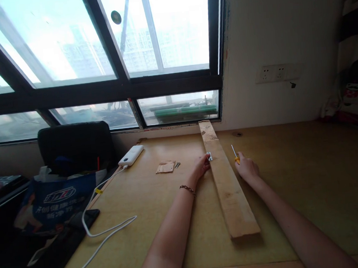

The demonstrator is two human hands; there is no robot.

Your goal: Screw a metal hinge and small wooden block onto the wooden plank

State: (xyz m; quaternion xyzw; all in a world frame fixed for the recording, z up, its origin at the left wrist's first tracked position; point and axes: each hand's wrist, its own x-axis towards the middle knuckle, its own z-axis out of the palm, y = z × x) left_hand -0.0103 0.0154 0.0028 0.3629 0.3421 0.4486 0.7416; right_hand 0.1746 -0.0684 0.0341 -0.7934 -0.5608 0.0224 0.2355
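Observation:
A long wooden board [229, 188] lies lengthwise on the table, its far end by the window sill. At the board's left edge, my left hand [202, 166] pinches a small metal hinge [209, 156] against the wood. My right hand [246, 166], to the right of the board, is closed around the yellow handle of a screwdriver [234, 151]; its shaft points up and away from me. Left of the board lie a small piece of thin wood [165, 167] and a few screws [177, 165].
A white power bank [131, 156] with a white cable [112, 230] rests along the table's left side. Beyond that edge stand a black chair [76, 144] and a blue bag [60, 201]. The window and wall bound the table [310, 189] at the back.

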